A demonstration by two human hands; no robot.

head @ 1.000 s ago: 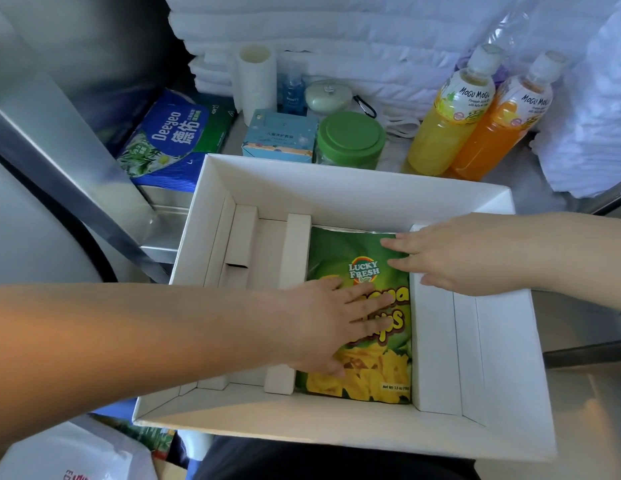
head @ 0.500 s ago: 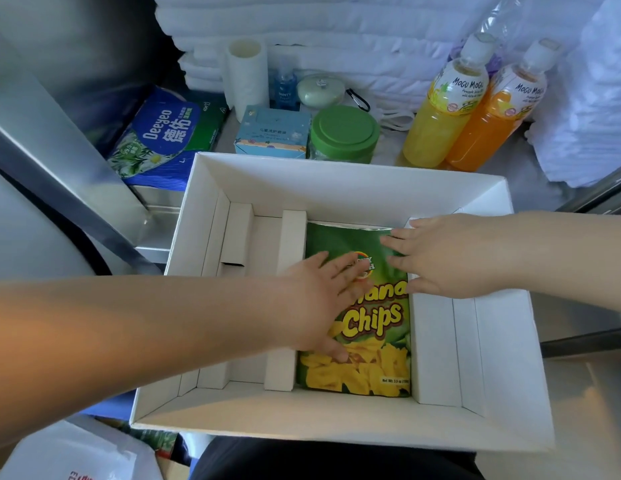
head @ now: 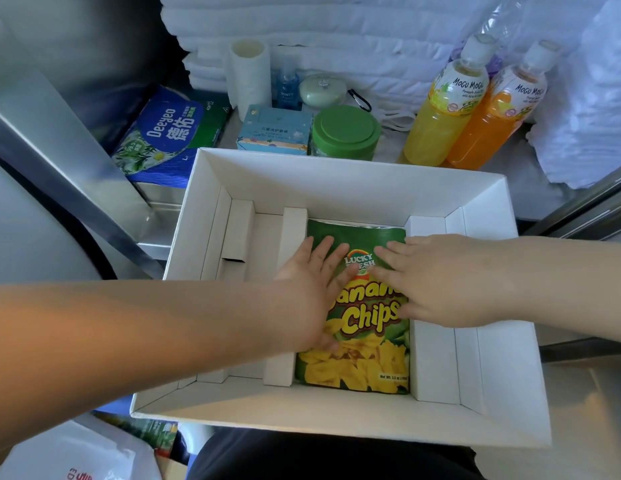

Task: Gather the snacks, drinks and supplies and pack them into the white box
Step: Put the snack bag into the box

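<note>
l+r hands [head: 309,299] [head: 444,282] flat on chips bag [head: 354,362]

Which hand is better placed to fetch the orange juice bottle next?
Right. The right hand lies flat on the green banana chips bag in the white cardboard box, on the side where the orange plastic juice bottle stands behind the box. The left hand would probably need to cross over.
</note>
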